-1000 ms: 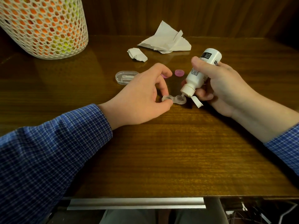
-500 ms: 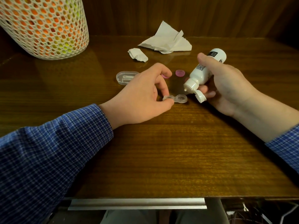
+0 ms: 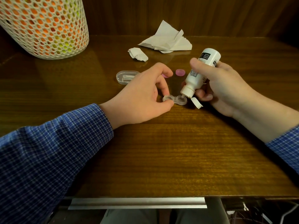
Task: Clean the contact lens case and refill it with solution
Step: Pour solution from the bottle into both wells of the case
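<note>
A clear two-well contact lens case [image 3: 175, 99] lies uncapped on the wooden table [image 3: 161, 151]. My left hand [image 3: 140, 96] pinches its left well between thumb and forefinger. My right hand [image 3: 221, 88] grips a white solution bottle [image 3: 199, 73], tipped nozzle-down, its tip touching the right well. The bottle's flip cap hangs open below the neck. One pink cap [image 3: 180, 72] lies behind the case; a second pink cap [image 3: 165, 75] peeks out from behind my left forefinger.
A clear oval plastic box [image 3: 125, 77] sits left of my left hand. A crumpled tissue [image 3: 138, 54] and a larger unfolded tissue [image 3: 168, 40] lie at the back. A tall mesh basket [image 3: 42, 25] stands at the far left.
My right hand lifted the bottle away from the case half a second ago, then tipped it back down onto the right well. My left hand kept its pinch on the case.
</note>
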Available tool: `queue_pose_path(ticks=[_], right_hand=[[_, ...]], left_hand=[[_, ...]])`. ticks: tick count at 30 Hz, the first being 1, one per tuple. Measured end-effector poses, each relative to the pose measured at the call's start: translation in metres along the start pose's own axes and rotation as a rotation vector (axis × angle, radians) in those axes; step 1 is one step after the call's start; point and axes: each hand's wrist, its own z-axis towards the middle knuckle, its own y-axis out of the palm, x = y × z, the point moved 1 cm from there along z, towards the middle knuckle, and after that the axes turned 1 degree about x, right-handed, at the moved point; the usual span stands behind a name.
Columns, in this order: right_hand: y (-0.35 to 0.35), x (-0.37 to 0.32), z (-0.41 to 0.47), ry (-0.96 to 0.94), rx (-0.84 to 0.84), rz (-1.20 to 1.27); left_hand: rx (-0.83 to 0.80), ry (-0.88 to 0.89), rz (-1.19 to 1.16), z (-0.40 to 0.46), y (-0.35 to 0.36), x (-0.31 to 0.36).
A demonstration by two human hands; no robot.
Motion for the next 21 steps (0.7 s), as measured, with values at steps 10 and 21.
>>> queue_pose_path(ticks=[10, 21], right_hand=[[-0.0012, 0.0001, 0.0010, 0.004, 0.001, -0.006], [-0.0020, 0.0010, 0.0022, 0.021, 0.011, -0.002]], left_hand=[[0.001, 0.005, 0.000, 0.0002, 0.0006, -0.0008], [0.004, 0.007, 0.009, 0.0014, 0.0001, -0.0015]])
